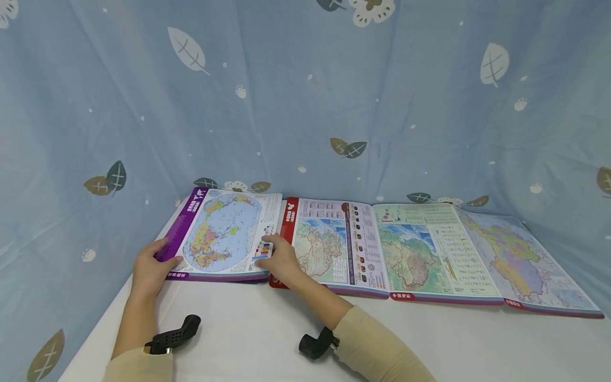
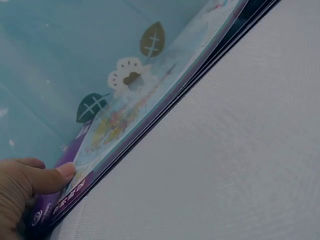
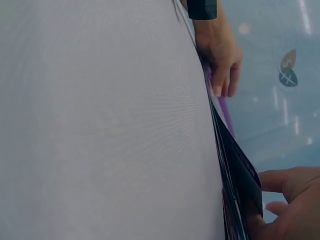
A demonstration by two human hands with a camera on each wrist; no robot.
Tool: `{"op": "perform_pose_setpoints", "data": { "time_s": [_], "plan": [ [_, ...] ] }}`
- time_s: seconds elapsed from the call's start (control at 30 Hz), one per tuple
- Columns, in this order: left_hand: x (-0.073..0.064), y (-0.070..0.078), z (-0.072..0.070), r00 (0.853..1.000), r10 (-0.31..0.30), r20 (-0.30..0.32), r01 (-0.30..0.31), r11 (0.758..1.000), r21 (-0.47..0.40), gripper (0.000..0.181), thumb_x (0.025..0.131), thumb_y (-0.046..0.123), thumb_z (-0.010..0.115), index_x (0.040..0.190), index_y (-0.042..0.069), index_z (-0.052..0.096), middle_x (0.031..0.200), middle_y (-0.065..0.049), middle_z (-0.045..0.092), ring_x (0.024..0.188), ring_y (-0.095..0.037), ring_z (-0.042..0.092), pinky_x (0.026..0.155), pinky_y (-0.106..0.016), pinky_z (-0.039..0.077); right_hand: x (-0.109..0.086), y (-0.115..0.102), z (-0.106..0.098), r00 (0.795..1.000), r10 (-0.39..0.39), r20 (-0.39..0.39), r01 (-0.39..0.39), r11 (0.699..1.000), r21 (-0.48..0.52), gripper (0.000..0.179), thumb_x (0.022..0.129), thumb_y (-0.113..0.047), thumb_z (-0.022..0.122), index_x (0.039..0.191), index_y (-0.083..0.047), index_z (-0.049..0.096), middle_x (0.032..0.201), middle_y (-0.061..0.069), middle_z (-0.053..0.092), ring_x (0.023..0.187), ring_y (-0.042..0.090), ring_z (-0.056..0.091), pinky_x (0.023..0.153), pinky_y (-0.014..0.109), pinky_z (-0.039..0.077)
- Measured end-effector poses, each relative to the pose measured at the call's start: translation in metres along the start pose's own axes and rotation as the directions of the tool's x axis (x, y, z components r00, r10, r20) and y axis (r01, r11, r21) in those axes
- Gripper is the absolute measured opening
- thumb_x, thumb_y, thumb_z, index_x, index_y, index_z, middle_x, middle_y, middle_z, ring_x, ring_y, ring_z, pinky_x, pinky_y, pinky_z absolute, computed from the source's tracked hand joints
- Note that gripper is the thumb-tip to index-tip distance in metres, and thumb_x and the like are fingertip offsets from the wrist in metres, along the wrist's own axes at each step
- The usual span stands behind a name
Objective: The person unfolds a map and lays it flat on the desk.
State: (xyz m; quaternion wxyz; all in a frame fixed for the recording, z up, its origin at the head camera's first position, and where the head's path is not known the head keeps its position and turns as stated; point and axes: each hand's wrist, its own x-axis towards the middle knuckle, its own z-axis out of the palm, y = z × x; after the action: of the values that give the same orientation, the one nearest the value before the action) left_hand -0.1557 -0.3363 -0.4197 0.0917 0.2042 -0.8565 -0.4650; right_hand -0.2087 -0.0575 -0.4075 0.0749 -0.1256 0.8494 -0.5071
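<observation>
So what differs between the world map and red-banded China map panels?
The world map panel has a purple band; the China map panel a red one. The world map panel's map is oval; the China map panel's is squarish. The left hand grips the world map panel, not the China map panel. Both bands carry white titles.

Purple-edged map (image 1: 221, 233): smooth paper, slight gloss. Backdrop (image 1: 286, 101): matt cloth, creased; table cover (image 1: 234, 329): matt, fine-textured. Wrist mount (image 1: 176, 335): black, plastic-looking.
</observation>
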Motion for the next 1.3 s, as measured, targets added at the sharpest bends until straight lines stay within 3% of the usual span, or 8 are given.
{"op": "perform_pose_setpoints", "data": {
  "time_s": [0.27, 0.37, 0.47, 0.6, 0.7, 0.77, 0.97, 1.3],
  "plan": [
    [0.002, 0.001, -0.004, 0.992, -0.121, -0.025, 0.116, 0.981, -0.154, 0.072, 0.089, 0.02, 0.066, 0.15, 0.016, 0.027, 0.152, -0.015, 0.032, 0.137, -0.035, 0.032, 0.109, -0.044, 0.034, 0.006, 0.008, 0.002, 0.99, 0.117, -0.073, -0.105, 0.983, 0.147, 0.055, 0.071, -0.01, 0.082, 0.122, -0.01, 0.062, 0.11, 0.006, 0.062, 0.086, 0.014, 0.058, 0.073, 0.025, 0.053],
    [0.004, 0.002, -0.005, 0.989, -0.149, 0.003, 0.145, 0.957, -0.252, 0.078, 0.085, 0.019, 0.071, 0.15, 0.019, 0.027, 0.148, -0.003, 0.04, 0.14, -0.026, 0.031, 0.112, -0.034, 0.029, 0.007, 0.011, 0.002, 0.985, 0.161, -0.068, -0.141, 0.961, 0.239, 0.05, 0.07, -0.007, 0.082, 0.117, -0.012, 0.065, 0.113, 0.006, 0.061, 0.089, 0.015, 0.056, 0.076, 0.025, 0.051],
    [0.003, 0.004, -0.007, 0.983, -0.174, 0.065, 0.186, 0.934, -0.305, 0.08, 0.084, 0.025, 0.072, 0.15, 0.024, 0.027, 0.153, -0.002, 0.032, 0.143, -0.027, 0.023, 0.115, -0.034, 0.025, 0.01, 0.014, 0.003, 0.984, 0.174, -0.045, -0.155, 0.948, 0.277, 0.049, 0.07, -0.006, 0.082, 0.115, -0.013, 0.066, 0.113, 0.005, 0.06, 0.089, 0.016, 0.056, 0.076, 0.025, 0.051],
    [0.0, 0.005, -0.01, 0.967, -0.112, 0.228, 0.175, 0.944, -0.279, 0.071, 0.09, 0.035, 0.063, 0.149, 0.022, 0.026, 0.158, -0.014, 0.012, 0.13, -0.024, 0.04, 0.1, -0.023, 0.045, 0.013, 0.016, 0.003, 0.983, 0.181, -0.015, -0.169, 0.944, 0.283, 0.049, 0.071, -0.009, 0.082, 0.116, -0.016, 0.066, 0.117, 0.004, 0.059, 0.091, 0.016, 0.055, 0.079, 0.026, 0.051],
    [-0.002, 0.003, -0.01, 0.941, -0.029, 0.336, 0.139, 0.941, -0.307, 0.066, 0.094, 0.035, 0.057, 0.149, 0.015, 0.026, 0.151, -0.02, 0.019, 0.102, -0.006, 0.056, 0.079, -0.014, 0.053, 0.013, 0.015, 0.001, 0.985, 0.17, 0.034, -0.172, 0.934, 0.314, 0.052, 0.071, -0.01, 0.082, 0.12, -0.016, 0.065, 0.124, 0.005, 0.057, 0.099, 0.018, 0.054, 0.086, 0.028, 0.051],
    [-0.002, 0.001, -0.01, 0.928, -0.005, 0.372, 0.143, 0.928, -0.344, 0.066, 0.095, 0.032, 0.056, 0.149, 0.013, 0.024, 0.146, -0.021, 0.022, 0.088, 0.001, 0.06, 0.079, -0.02, 0.055, 0.013, 0.014, 0.0, 0.985, 0.155, 0.069, -0.17, 0.925, 0.34, 0.055, 0.072, -0.009, 0.081, 0.123, -0.016, 0.063, 0.128, 0.005, 0.055, 0.106, 0.018, 0.051, 0.091, 0.029, 0.049],
    [-0.002, -0.001, -0.009, 0.917, 0.004, 0.398, 0.17, 0.9, -0.401, 0.072, 0.093, 0.028, 0.06, 0.151, 0.026, 0.017, 0.152, -0.023, 0.006, 0.087, 0.001, 0.059, 0.081, -0.024, 0.056, 0.011, 0.015, 0.0, 0.985, 0.122, 0.119, -0.159, 0.911, 0.38, 0.061, 0.074, -0.009, 0.08, 0.13, -0.016, 0.058, 0.131, 0.003, 0.055, 0.115, 0.017, 0.05, 0.096, 0.03, 0.048],
    [-0.001, 0.005, -0.01, 0.923, 0.028, 0.383, 0.211, 0.798, -0.565, 0.074, 0.089, 0.02, 0.065, 0.149, 0.029, 0.024, 0.123, 0.006, 0.036, 0.087, -0.003, 0.062, 0.077, -0.024, 0.057, 0.009, 0.015, 0.001, 0.99, 0.14, 0.036, -0.141, 0.888, 0.437, 0.059, 0.073, -0.003, 0.079, 0.127, -0.018, 0.061, 0.14, 0.004, 0.048, 0.124, 0.022, 0.045, 0.098, 0.03, 0.048]
  ]
}}
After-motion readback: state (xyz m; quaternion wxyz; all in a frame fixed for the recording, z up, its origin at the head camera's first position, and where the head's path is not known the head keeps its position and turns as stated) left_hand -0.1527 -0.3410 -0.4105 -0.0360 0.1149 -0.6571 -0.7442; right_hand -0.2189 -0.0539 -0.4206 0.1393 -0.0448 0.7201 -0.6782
